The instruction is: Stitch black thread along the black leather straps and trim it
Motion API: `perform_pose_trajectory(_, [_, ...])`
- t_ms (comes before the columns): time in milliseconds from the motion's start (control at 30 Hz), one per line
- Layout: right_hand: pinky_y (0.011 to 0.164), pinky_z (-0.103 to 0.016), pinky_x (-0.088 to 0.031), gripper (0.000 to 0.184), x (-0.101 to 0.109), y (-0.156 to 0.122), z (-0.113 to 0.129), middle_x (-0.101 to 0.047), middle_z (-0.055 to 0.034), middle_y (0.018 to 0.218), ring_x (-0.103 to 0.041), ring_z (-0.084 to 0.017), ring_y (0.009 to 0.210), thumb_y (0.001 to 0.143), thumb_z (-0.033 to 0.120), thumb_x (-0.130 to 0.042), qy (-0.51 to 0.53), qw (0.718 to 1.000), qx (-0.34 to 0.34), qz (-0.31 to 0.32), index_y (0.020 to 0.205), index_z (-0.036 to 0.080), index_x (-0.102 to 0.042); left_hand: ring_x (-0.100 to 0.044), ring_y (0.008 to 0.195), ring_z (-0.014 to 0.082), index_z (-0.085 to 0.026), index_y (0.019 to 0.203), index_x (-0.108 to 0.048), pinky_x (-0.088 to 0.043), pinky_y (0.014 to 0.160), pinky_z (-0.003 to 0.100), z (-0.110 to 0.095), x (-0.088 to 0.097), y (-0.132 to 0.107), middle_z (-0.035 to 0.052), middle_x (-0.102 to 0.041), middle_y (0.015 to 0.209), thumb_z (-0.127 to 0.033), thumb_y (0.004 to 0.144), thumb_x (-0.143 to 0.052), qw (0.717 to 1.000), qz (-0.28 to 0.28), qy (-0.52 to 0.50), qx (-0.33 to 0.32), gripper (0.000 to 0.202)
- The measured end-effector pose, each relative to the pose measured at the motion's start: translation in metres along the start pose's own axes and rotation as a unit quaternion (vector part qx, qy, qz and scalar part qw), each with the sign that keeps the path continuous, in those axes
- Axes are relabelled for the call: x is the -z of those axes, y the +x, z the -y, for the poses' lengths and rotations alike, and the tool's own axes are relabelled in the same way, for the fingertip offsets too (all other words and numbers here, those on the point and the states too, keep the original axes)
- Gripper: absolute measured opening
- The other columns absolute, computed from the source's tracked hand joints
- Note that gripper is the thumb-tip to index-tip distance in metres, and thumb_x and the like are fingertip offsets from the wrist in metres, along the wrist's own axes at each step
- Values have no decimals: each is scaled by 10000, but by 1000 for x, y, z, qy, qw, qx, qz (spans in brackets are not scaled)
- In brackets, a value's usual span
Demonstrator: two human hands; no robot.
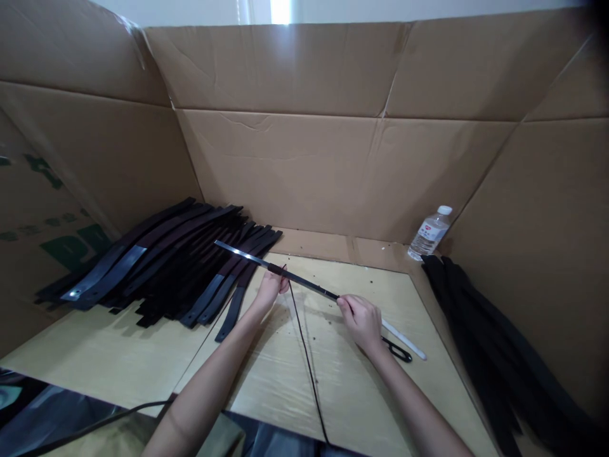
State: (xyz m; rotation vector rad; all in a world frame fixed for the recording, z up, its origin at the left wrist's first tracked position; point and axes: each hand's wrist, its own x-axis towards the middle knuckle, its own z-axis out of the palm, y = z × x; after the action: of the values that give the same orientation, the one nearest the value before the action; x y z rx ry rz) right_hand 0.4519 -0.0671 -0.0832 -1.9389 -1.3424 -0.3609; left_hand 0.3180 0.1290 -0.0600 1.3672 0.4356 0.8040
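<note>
A long, narrow black strip point(309, 284) with a shiny far end is held slantwise above the table. My right hand point(360, 319) is closed round its near end. Close to the strip's middle, a band of dark cord point(276, 270) is wrapped round it. There my left hand point(272, 290) is closed, its fingertips pinching the cord at the strip's underside. From that spot a length of thin dark cord point(304, 346) runs down over the table's front edge. Partly behind my right hand lie a black looped handle point(398, 350) and a white pen-like stick point(404, 339).
Many curved black strips point(162, 260) are heaped on the left of the wooden tabletop point(266, 381). Long black fabric-like bands point(480, 330) hang along the right side. A water bottle point(429, 233) stands at the back right. Tall cardboard walls point(285, 165) enclose the back and sides.
</note>
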Motion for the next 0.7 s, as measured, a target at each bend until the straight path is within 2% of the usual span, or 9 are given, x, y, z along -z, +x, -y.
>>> perform_pose_trajectory(333, [660, -233, -336, 309, 0, 1, -3, -640, 10, 819, -576, -135, 773, 929, 451, -455, -29, 999, -9, -39, 854, 200, -619, -240, 365, 65, -207, 469, -249, -175, 434, 240, 11, 0, 1, -41, -251, 393, -407, 817, -434, 999, 16, 30, 36, 442])
perform_pose_trajectory(567, [728, -275, -344, 359, 1, 6, -4, -603, -48, 864, -531, -194, 842, 894, 515, -483, -99, 993, 4, -67, 927, 169, -573, -235, 368, 60, -206, 486, -252, -155, 422, 226, 12, 3, 4, -51, -245, 403, -386, 802, -452, 999, 2, 42, 35, 415])
perform_pose_trajectory(700, [751, -293, -344, 363, -1, 7, -5, -592, -63, 885, -510, -208, 851, 893, 513, -485, -110, 991, -10, -73, 943, 161, -555, -247, 373, 61, -207, 529, -259, -182, 422, 219, 8, 0, 1, -62, -240, 421, -396, 801, -445, 998, 28, 30, 39, 380])
